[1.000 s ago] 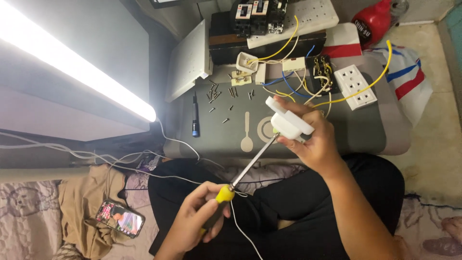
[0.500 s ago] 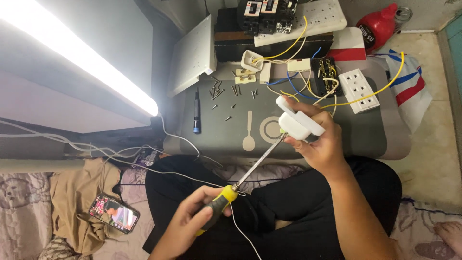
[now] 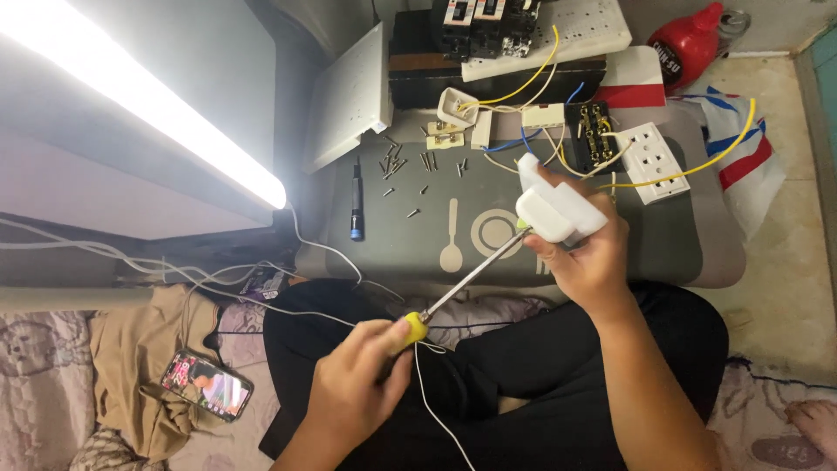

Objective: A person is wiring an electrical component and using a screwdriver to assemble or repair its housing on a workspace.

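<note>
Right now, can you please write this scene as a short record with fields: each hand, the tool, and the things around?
left hand: grips the yellow-handled screwdriver by its handle
right hand: holds a white plastic electrical fitting above the mat
tool contact: the screwdriver tip meets the fitting's lower left side
work surface: dark grey mat with a spoon-and-plate print
on the mat: loose screws, a dark pen-shaped tool, a white socket plate with yellow wire
lower left: a smartphone with its screen lit, lying on cloth
</note>
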